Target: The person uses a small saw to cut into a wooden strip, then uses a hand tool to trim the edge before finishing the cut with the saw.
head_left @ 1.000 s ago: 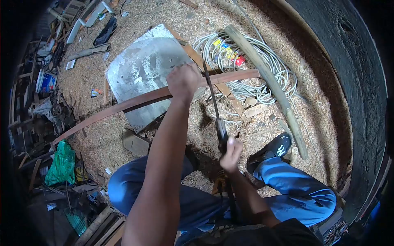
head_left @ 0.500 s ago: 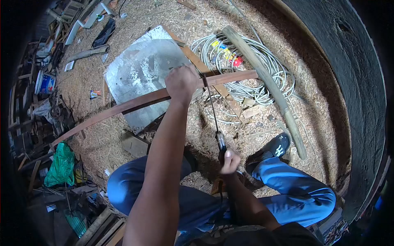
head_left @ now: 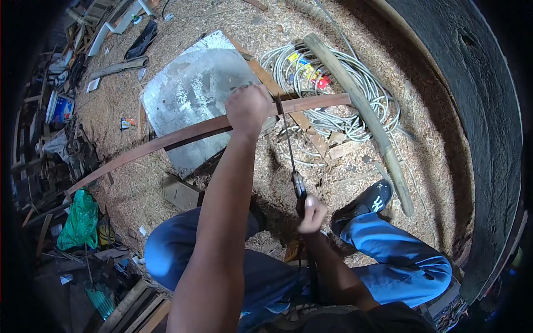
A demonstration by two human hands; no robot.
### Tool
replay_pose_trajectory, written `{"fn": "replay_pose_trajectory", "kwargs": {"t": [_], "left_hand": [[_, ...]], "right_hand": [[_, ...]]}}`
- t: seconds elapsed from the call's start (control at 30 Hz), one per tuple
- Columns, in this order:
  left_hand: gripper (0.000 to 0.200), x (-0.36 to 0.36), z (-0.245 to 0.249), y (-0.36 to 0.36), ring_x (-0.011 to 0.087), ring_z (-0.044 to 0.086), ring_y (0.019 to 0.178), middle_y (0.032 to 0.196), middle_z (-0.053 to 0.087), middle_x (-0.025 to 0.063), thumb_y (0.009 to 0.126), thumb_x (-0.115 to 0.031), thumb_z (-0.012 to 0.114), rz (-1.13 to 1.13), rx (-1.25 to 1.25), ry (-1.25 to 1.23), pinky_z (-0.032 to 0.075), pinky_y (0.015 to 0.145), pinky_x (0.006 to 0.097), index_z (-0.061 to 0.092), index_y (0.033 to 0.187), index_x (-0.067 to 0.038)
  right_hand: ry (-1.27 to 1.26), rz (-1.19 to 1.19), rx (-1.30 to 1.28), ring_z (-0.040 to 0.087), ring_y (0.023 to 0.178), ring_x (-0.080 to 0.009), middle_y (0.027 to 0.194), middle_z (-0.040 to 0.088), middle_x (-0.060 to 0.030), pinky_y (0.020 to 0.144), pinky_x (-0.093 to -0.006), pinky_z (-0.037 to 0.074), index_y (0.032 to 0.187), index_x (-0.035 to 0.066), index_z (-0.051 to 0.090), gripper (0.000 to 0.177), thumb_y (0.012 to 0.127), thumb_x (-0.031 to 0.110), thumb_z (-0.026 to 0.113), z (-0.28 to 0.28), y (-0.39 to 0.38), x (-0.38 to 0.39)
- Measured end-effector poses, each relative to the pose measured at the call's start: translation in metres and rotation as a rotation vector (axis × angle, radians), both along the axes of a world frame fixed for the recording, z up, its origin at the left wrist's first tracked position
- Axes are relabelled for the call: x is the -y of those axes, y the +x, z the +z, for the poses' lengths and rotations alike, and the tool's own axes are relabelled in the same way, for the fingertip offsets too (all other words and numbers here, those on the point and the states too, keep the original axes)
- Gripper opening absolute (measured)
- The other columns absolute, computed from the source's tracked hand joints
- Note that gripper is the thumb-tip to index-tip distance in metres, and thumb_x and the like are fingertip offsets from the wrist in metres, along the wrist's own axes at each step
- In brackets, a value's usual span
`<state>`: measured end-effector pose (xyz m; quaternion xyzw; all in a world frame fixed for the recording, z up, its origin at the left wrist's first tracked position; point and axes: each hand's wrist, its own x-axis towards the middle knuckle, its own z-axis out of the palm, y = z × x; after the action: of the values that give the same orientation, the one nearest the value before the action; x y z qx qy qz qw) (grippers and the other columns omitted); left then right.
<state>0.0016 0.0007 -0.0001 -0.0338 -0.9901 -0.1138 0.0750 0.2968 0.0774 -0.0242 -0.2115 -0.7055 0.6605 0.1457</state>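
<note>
A long reddish wooden strip (head_left: 186, 134) runs across the view, from the green bag at left to a round pole at right. My left hand (head_left: 248, 109) is closed around it near a metal plate (head_left: 186, 83). Just right of that fist, the thin blade of a handsaw (head_left: 288, 139) crosses the strip. My right hand (head_left: 312, 214) grips the saw's dark handle, between my knees. The palm side of the left fist is hidden, and so is the cutting edge where it meets the wood.
A round wooden pole (head_left: 355, 94) lies over a coil of grey cable (head_left: 363, 123). Wood shavings (head_left: 277, 25) cover the ground. A green plastic bag (head_left: 80, 221) sits at left among scrap wood. A large dark curved wall (head_left: 477, 139) rises at right.
My right hand and the saw have shifted slightly upward, away from my body. The left hand stays on the wooden strip, which has barely moved.
</note>
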Motion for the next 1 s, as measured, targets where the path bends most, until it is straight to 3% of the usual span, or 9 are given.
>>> {"fn": "replay_pose_trajectory", "kwargs": {"t": [0.13,0.3,0.37,0.47,0.6,0.8,0.87,0.93,1.0], "left_hand": [[0.044,-0.001,0.009,0.0,0.0391,0.072,0.074,0.076,0.071,0.0231,0.093,-0.027,0.045,0.013,0.085,-0.06,0.057,0.073,0.0467,0.073,0.07,-0.001],[0.045,-0.001,0.007,-0.001,0.0369,0.073,0.078,0.08,0.073,0.021,0.095,-0.028,0.044,0.024,0.111,-0.06,0.057,0.075,0.0455,0.074,0.073,-0.003],[0.046,0.0,0.009,0.002,0.041,0.071,0.069,0.073,0.069,0.0265,0.094,-0.026,0.045,-0.007,0.057,0.004,0.058,0.072,0.0482,0.073,0.067,0.0],[0.043,-0.003,0.014,0.001,0.0368,0.073,0.079,0.083,0.073,0.0213,0.095,-0.027,0.044,0.03,0.192,-0.057,0.057,0.077,0.046,0.075,0.075,-0.003],[0.043,-0.001,0.007,0.002,0.0373,0.072,0.079,0.085,0.073,0.0213,0.094,-0.027,0.045,0.026,0.193,-0.053,0.057,0.077,0.0467,0.075,0.077,-0.003],[0.045,0.0,0.007,-0.001,0.0375,0.072,0.083,0.087,0.073,0.0218,0.095,-0.029,0.043,0.054,0.2,-0.024,0.056,0.08,0.0465,0.076,0.078,-0.002],[0.047,0.001,0.004,0.0,0.0413,0.071,0.069,0.072,0.069,0.0267,0.094,-0.027,0.045,0.011,0.071,0.023,0.058,0.071,0.0474,0.073,0.067,0.0],[0.046,-0.003,0.013,-0.002,0.04,0.071,0.074,0.078,0.071,0.0243,0.094,-0.028,0.044,0.014,0.143,-0.007,0.057,0.075,0.0469,0.074,0.071,-0.001],[0.046,-0.001,0.013,0.002,0.0386,0.072,0.079,0.084,0.073,0.0218,0.095,-0.028,0.044,0.029,0.225,-0.042,0.057,0.079,0.0464,0.076,0.076,-0.002]], "right_hand": [[-0.058,-0.024,0.041,0.037,0.056,-0.0103,0.058,0.038,-0.0019,0.051,-0.0336,0.028,0.067,0.0,0.044,0.042,0.104,0.018,0.047,0.015,-0.075,-0.01],[0.055,-0.082,0.039,0.039,0.056,-0.0111,0.058,0.04,-0.0009,0.052,-0.0325,0.03,0.067,0.002,0.048,0.041,0.103,0.022,0.051,0.004,-0.004,0.008],[0.049,-0.017,0.017,0.039,0.055,-0.0113,0.057,0.04,-0.0009,0.052,-0.0324,0.031,0.067,0.002,0.048,0.041,0.102,0.023,0.052,-0.008,0.016,0.003],[-0.018,-0.02,0.043,0.037,0.053,-0.0106,0.056,0.039,-0.0006,0.05,-0.0325,0.029,0.065,0.002,0.048,0.043,0.103,0.023,0.052,0.016,-0.022,-0.004],[-0.073,-0.013,0.057,0.034,0.054,-0.0102,0.055,0.037,0.0,0.05,-0.0333,0.026,0.065,0.001,0.046,0.044,0.104,0.02,0.051,0.01,-0.085,-0.01],[-0.018,-0.056,0.031,0.033,0.053,-0.0101,0.055,0.038,0.0001,0.049,-0.033,0.026,0.065,0.001,0.046,0.045,0.104,0.022,0.051,0.013,0.0,0.005],[-0.072,-0.055,0.07,0.034,0.053,-0.0101,0.055,0.038,0.0,0.049,-0.0333,0.026,0.065,0.001,0.046,0.045,0.104,0.022,0.051,0.008,0.003,0.006],[0.055,-0.141,0.002,0.034,0.052,-0.0104,0.055,0.039,-0.0001,0.048,-0.0336,0.025,0.065,0.001,0.047,0.045,0.105,0.023,0.05,0.021,-0.041,0.007],[0.011,-0.041,0.02,0.034,0.053,-0.0104,0.055,0.039,0.0005,0.049,-0.0341,0.026,0.066,0.001,0.047,0.045,0.105,0.023,0.048,0.001,-0.075,-0.007]]}}
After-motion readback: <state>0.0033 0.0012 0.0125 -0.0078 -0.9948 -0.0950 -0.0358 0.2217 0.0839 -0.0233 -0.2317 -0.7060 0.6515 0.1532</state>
